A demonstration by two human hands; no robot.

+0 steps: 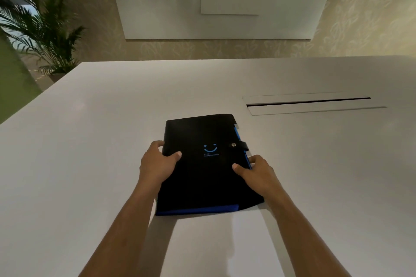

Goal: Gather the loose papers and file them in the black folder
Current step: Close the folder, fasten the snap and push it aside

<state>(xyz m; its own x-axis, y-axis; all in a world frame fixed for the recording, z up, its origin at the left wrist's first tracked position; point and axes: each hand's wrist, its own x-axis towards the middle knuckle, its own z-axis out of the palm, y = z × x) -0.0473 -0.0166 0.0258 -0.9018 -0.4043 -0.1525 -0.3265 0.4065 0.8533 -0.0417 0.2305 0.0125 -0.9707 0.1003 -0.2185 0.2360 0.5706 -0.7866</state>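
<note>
A black folder (pixel 207 177) lies closed on the white table (pixel 90 164), its snap strap (pixel 239 145) fastened at the right edge and a blue smile logo on the cover. Blue edging shows along its near edge and right side. My left hand (pixel 156 163) grips the folder's left edge, thumb on the cover. My right hand (pixel 256 172) holds the right edge, thumb on top. No loose papers are visible on the table.
A long cable slot with a flap (pixel 308 102) is set into the table at the right rear. A potted palm (pixel 45 29) stands past the table's far left corner. A green surface (pixel 13 78) is at the left edge.
</note>
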